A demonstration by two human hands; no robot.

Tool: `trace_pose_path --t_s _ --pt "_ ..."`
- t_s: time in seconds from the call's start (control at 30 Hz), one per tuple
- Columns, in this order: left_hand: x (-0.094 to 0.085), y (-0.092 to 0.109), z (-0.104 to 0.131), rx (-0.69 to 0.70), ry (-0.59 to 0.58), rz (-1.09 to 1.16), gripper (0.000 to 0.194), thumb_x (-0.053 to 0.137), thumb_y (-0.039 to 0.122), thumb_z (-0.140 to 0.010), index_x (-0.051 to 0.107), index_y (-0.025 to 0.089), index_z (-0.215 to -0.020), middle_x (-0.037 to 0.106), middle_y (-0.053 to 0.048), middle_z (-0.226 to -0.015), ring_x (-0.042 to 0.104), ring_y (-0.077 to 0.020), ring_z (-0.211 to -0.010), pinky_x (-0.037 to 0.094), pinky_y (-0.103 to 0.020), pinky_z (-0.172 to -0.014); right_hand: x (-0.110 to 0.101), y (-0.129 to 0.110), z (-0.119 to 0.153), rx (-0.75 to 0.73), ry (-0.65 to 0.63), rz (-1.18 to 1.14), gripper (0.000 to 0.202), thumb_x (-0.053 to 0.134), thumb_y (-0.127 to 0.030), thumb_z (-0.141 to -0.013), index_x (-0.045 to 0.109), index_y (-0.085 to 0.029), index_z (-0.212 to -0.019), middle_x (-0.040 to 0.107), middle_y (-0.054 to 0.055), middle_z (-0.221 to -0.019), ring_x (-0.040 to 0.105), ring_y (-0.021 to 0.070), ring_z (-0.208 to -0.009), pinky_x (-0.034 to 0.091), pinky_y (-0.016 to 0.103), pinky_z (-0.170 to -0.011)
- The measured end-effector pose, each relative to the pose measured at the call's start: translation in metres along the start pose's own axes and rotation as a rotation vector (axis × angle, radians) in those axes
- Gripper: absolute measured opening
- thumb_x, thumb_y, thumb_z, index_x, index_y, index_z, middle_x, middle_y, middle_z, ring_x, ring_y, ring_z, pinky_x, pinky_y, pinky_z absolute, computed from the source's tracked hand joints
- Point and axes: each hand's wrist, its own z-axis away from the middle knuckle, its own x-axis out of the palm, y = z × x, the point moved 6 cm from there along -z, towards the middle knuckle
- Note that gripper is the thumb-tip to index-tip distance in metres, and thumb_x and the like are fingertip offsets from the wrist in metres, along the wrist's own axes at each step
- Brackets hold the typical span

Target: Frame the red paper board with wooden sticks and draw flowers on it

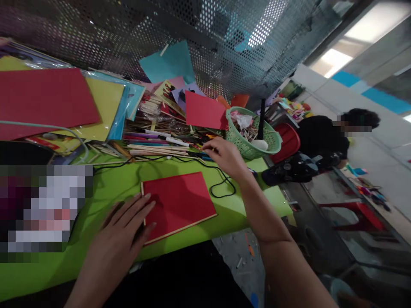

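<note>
A red card (180, 205) with thin pale wooden sticks along its left and lower edges lies on the green tabletop. My left hand (128, 226) rests flat with outstretched fingers over the card's left edge. Farther back, my right hand (226, 158) is at the pile of pens and sticks, its fingers curled and thumb and forefinger close together; whatever may be in them is too small to make out. Beside those fingertips lie a bundle of pale wooden sticks (160, 150) and several pens (173, 139). A black cord (221, 196) loops just below the right hand.
A green plastic basket (272, 143) full of scraps stands right of my right hand. Coloured sheets, including a large red sheet (41, 100), cover the back left. A blurred-out device (48, 205) sits at the left. Another person (321, 137) in black is at the far right.
</note>
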Motion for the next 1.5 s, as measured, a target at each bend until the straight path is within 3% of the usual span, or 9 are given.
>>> trace_pose_path --t_s 0.1,0.23,0.4,0.67,0.87,1.03,1.13,1.4,1.5 --pt "0.002 -0.001 0.000 -0.003 -0.007 0.010 0.045 0.046 0.041 -0.105 0.052 0.027 -0.147 0.059 -0.003 -0.154 0.058 -0.0271 -0.137 0.031 -0.047 -0.119 0.036 0.002 -0.010 0.021 -0.134 0.078 0.023 0.054 -0.017 -0.098 0.076 -0.020 -0.105 0.073 0.007 -0.110 0.067 0.0207 -0.103 0.046 0.030 -0.090" --pt "0.000 0.001 0.000 -0.013 -0.002 0.016 0.044 0.047 0.040 -0.105 0.055 0.026 -0.145 0.061 -0.004 -0.152 0.060 -0.0272 -0.135 0.032 -0.049 -0.120 0.063 0.005 -0.017 0.035 -0.213 0.212 0.025 0.054 -0.019 -0.099 0.077 -0.022 -0.107 0.073 0.006 -0.115 0.067 0.0220 -0.107 0.045 0.029 -0.084" --pt "-0.004 0.004 -0.001 -0.045 -0.003 0.032 0.040 0.050 0.037 -0.104 0.060 0.027 -0.141 0.063 -0.003 -0.149 0.062 -0.0257 -0.133 0.036 -0.048 -0.119 0.075 0.003 -0.022 0.039 -0.222 0.364 0.023 0.056 -0.023 -0.100 0.078 -0.021 -0.103 0.074 0.008 -0.112 0.069 0.0237 -0.100 0.042 0.030 -0.071" --pt "-0.003 0.005 0.000 -0.092 -0.048 0.040 0.039 0.049 0.038 -0.105 0.062 0.026 -0.140 0.061 -0.005 -0.152 0.059 -0.0252 -0.137 0.032 -0.049 -0.124 0.083 0.006 -0.023 0.001 -0.237 0.412 0.021 0.056 -0.022 -0.100 0.077 -0.020 -0.102 0.072 0.009 -0.111 0.069 0.0237 -0.095 0.041 0.031 -0.071" --pt "-0.003 0.006 0.000 -0.071 -0.042 0.038 0.039 0.050 0.037 -0.105 0.060 0.025 -0.141 0.059 -0.003 -0.153 0.057 -0.0253 -0.139 0.029 -0.047 -0.123 0.074 0.008 -0.021 0.011 -0.224 0.402 0.021 0.053 -0.022 -0.101 0.074 -0.019 -0.103 0.071 0.011 -0.112 0.068 0.0235 -0.094 0.041 0.031 -0.070" --pt "-0.001 0.003 0.001 -0.048 -0.012 0.022 0.042 0.046 0.040 -0.106 0.058 0.026 -0.144 0.061 -0.003 -0.152 0.061 -0.0259 -0.134 0.029 -0.047 -0.121 0.036 0.021 -0.027 0.016 0.016 0.199 0.015 0.057 -0.019 -0.096 0.072 -0.022 -0.099 0.073 0.008 -0.108 0.067 0.0233 -0.099 0.046 0.032 -0.082" --pt "0.001 0.000 0.001 -0.034 0.002 0.027 0.045 0.045 0.044 -0.105 0.057 0.027 -0.145 0.061 -0.004 -0.151 0.062 -0.0267 -0.132 0.031 -0.047 -0.121 0.018 0.028 -0.030 0.000 0.094 0.128 0.013 0.059 -0.017 -0.094 0.071 -0.022 -0.096 0.073 0.008 -0.105 0.067 0.0233 -0.099 0.047 0.033 -0.085" --pt "0.002 -0.002 0.001 -0.004 0.025 0.024 0.045 0.045 0.044 -0.104 0.057 0.029 -0.145 0.062 -0.003 -0.150 0.064 -0.0282 -0.129 0.035 -0.049 -0.119 0.005 0.034 -0.035 0.014 0.097 0.102 0.016 0.059 -0.016 -0.094 0.073 -0.022 -0.098 0.073 0.008 -0.103 0.067 0.0234 -0.097 0.048 0.035 -0.086" --pt "0.001 -0.002 0.001 -0.001 0.032 0.030 0.045 0.045 0.046 -0.104 0.058 0.030 -0.144 0.063 -0.003 -0.149 0.065 -0.0281 -0.128 0.037 -0.049 -0.119 0.010 0.031 -0.038 -0.002 0.068 0.097 0.017 0.059 -0.016 -0.095 0.075 -0.021 -0.100 0.073 0.008 -0.104 0.067 0.0232 -0.100 0.047 0.034 -0.088"
